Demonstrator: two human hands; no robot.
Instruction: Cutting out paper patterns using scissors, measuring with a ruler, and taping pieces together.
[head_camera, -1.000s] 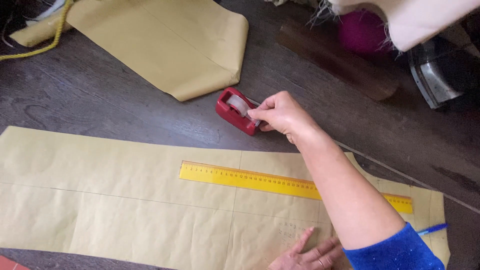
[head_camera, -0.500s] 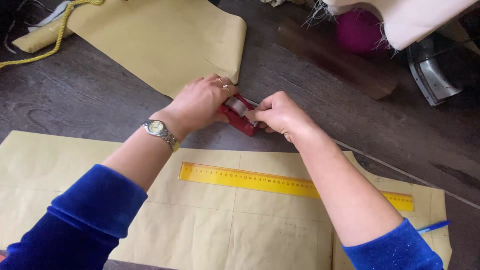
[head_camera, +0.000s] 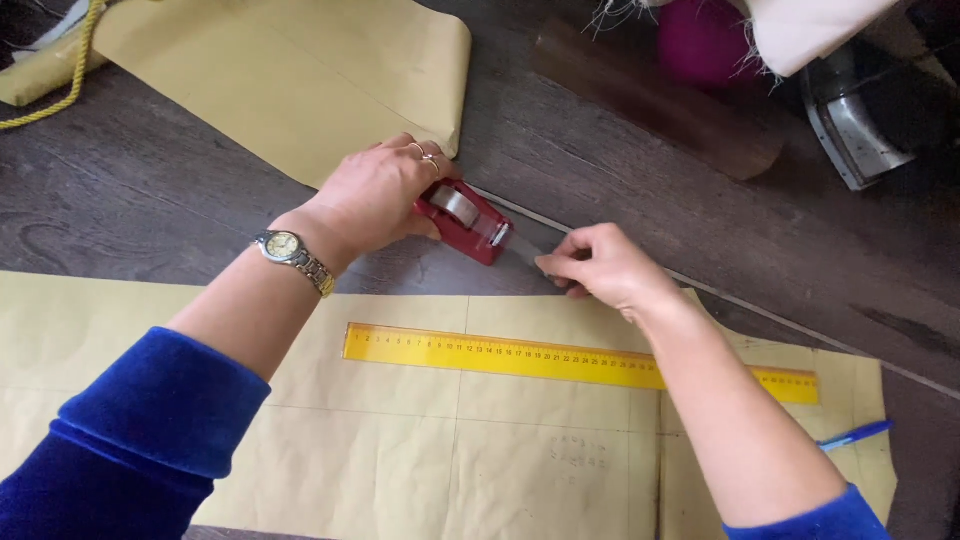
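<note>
Head view: the left hand (head_camera: 375, 195) grips the red tape dispenser (head_camera: 466, 221) on the dark wood floor (head_camera: 150, 200), just beyond the yellow paper's (head_camera: 400, 460) far edge. The right hand's (head_camera: 600, 268) fingers pinch the clear tape strip (head_camera: 522, 245), drawn rightward from the dispenser along its long axis.

Most likely a home sewing or pattern-making corner, set up on a dark wood-grain surface (head_camera: 160, 190). Shown by large sheets of tan pattern paper (head_camera: 500, 450) with pencilled lines at six o'clock, a second folded sheet (head_camera: 300, 70) at eleven o'clock, a yellow ruler (head_camera: 560, 358) lying across the near sheet, a blue pen (head_camera: 855, 435) at four o'clock and a red tape dispenser (head_camera: 470, 222) near centre. Backed up by frayed cream fabric (head_camera: 800, 30) over something magenta (head_camera: 705, 40) at one o'clock and a yellow cord (head_camera: 70, 80) at ten o'clock.
</note>
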